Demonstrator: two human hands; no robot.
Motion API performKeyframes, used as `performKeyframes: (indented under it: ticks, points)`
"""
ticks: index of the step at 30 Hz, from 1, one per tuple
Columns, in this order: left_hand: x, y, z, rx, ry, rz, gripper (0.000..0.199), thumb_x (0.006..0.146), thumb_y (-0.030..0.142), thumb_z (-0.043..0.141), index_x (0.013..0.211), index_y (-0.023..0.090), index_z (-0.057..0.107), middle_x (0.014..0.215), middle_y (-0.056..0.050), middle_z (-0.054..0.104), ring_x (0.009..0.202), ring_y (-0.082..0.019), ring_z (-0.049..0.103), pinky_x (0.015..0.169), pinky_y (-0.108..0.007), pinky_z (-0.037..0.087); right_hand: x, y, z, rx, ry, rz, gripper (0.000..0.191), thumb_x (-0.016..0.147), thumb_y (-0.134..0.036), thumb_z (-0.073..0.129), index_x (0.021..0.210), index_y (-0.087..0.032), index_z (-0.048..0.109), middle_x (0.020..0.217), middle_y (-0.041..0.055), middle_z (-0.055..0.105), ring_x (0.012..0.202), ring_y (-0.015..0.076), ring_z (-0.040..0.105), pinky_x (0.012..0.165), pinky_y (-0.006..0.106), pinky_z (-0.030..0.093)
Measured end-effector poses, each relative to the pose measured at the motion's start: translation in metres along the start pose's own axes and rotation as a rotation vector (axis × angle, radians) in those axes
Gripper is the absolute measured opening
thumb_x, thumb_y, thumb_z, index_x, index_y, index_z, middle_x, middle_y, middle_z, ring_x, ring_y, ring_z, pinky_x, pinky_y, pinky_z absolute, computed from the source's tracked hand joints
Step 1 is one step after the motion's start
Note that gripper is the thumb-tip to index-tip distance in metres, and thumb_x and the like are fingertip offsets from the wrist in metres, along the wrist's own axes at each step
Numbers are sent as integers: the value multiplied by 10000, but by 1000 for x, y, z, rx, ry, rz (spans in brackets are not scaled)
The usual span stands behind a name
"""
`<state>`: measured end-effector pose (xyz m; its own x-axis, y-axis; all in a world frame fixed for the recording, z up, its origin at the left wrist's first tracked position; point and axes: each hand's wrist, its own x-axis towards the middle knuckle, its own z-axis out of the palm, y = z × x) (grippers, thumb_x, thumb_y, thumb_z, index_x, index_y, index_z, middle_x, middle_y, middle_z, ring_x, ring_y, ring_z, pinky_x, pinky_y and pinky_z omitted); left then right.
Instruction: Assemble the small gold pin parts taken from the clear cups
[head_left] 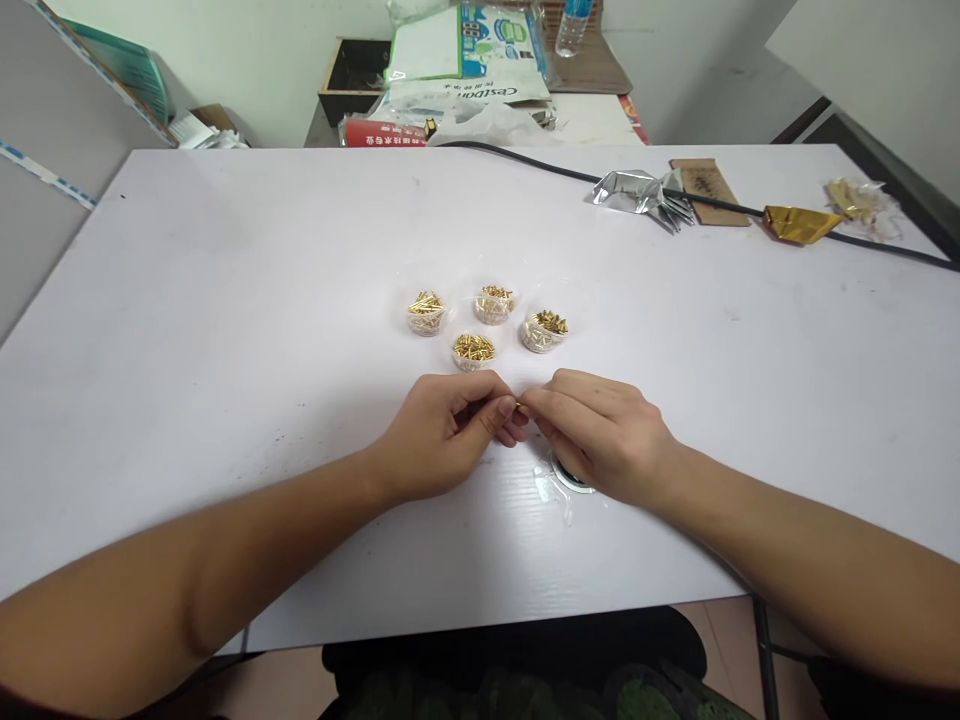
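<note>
Fingertips of my left hand [457,430] and my right hand [611,430] meet just in front of several small clear cups. Between them a tiny gold-coloured metal piece [519,404] shows; both hands pinch at it, and most of it is hidden by the fingers. Gold pins fill the left cup [427,315], and small gold parts lie in the back cup [493,304]. The right cup [544,331] holds pointed gold pieces, while short gold pieces fill the near cup [474,351]. Partly under my right hand is a round dark thing with a pale rim [571,477].
A black cable [525,160] crosses the back right of the white table [225,300], past silver foil [637,192], a cardboard piece [709,192] and gold foil [801,225]. Behind the table stand a dark box [356,70], packages [469,90] and a bottle [573,28].
</note>
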<state>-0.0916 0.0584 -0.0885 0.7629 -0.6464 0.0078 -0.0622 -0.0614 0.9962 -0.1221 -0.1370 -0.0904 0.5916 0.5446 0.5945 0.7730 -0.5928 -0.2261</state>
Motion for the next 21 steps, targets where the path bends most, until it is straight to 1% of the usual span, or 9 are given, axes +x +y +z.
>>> performKeyframes:
  ticks: [5, 10, 16, 21]
  points:
    - [0, 0, 1, 27, 19, 5, 183, 944, 190, 537, 834, 99, 651, 777, -68, 727, 717, -120, 716, 706, -208, 620, -1, -1, 0, -18, -13, 11, 151, 956, -63, 483, 917, -175, 576, 707, 25, 591, 636, 138, 517, 571, 261, 452]
    - [-1, -1, 1, 65, 21, 9, 172, 937, 165, 532, 831, 100, 651, 774, -61, 726, 715, -115, 712, 704, -200, 613, -1, 0, 0, -38, -23, -12, 161, 955, -50, 476, 902, -162, 579, 707, 26, 592, 639, 136, 514, 573, 257, 449]
    - [0, -3, 2, 116, 27, 26, 169, 924, 150, 532, 798, 112, 637, 726, -41, 706, 693, -118, 708, 659, -196, 601, -1, -1, 0, -16, -44, -25, 175, 943, -20, 477, 889, -152, 579, 735, 37, 609, 659, 136, 530, 587, 260, 456]
    - [2, -3, 1, 133, 20, 3, 180, 922, 152, 526, 777, 117, 627, 702, -40, 699, 667, -122, 702, 634, -205, 590, -2, 3, 0, 3, -59, -29, 189, 933, -6, 466, 903, -154, 580, 752, 40, 619, 676, 138, 533, 597, 255, 462]
